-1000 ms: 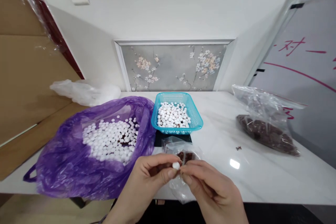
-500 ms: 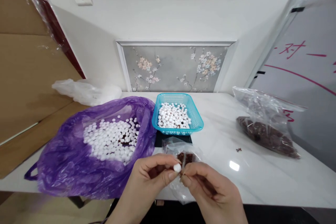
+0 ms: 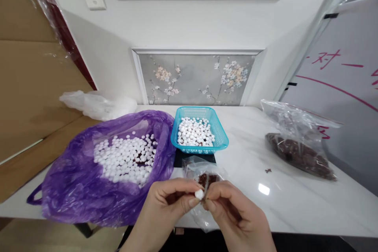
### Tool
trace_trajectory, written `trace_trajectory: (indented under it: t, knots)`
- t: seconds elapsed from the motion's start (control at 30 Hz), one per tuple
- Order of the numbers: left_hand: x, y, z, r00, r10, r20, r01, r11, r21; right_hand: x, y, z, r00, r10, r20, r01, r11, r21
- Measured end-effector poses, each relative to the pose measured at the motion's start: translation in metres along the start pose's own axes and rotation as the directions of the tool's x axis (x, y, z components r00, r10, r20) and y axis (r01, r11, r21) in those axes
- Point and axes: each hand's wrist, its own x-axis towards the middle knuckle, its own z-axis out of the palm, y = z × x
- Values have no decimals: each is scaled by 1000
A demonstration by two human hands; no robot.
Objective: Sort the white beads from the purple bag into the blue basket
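Observation:
Between thumb and forefinger, my left hand point(image 3: 167, 208) pinches a small white ball point(image 3: 199, 194). My right hand point(image 3: 240, 214) is closed in a pinch right beside the ball; whatever its fingertips hold is too small and hidden to make out. Just behind my fingers lies an open clear plastic bag point(image 3: 193, 167) with small reddish-brown pieces point(image 3: 207, 179) in it. A blue perforated basket point(image 3: 221, 138) of white balls stands beyond that bag. To the left, a purple plastic bag point(image 3: 73, 181) lies spread open, with many white balls point(image 3: 124, 159) inside.
On the right of the white table point(image 3: 245, 165) stands a clear zip bag point(image 3: 301, 153) full of brown material. A few tiny brown bits point(image 3: 268, 171) lie loose near it. A cardboard box point(image 3: 35, 78) is at the left, with white plastic film point(image 3: 97, 104) beside it.
Both hands sit slightly lower in the view, as does the whole scene. The white ball stays in my left fingertips, close to the right ones.

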Motion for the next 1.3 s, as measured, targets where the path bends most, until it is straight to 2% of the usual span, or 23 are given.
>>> trace_trajectory:
  t: [0.2, 0.43, 0.73, 0.8, 0.93, 1.0, 1.07, 1.2, 1.3]
  knots:
    - [-2, 4, 0, 1000, 18, -16, -17, 999, 39, -1, -1, 2, 1000, 17, -1, -17, 1000, -15]
    - [-2, 5, 1, 999, 10, -30, -9, 1000, 25, 0, 3, 5, 1000, 29, -4, -28, 998, 54]
    - [-2, -2, -1, 998, 14, -63, -14, 1000, 5, 5, 3, 8, 998, 55, -23, -55, 998, -4]
    - [-2, -3, 2, 998, -5, -67, 1, 999, -52, 5, 2, 10, 996, 84, -34, -83, 996, 37]
    - [-2, -1, 7, 995, -97, -33, 82, 947, -309, 4, -1, 7, 990, 126, -61, -115, 981, 155]
    - [-3, 1, 7, 990, -139, -7, 125, 907, -403, 2, -1, 1, 988, 114, -101, -102, 988, 115]
    - [-3, 1, 5, 991, -135, 1, 122, 895, -430, 2, 2, -6, 988, 100, -118, -97, 995, 25]
    - [1, 4, 1, 987, -95, -131, 37, 920, -391, 2, 13, -18, 995, 51, -89, -63, 989, -133]
    - [5, 6, -1, 973, -129, -192, 40, 911, -410, 2, 17, -20, 997, 13, -71, -27, 979, -201]
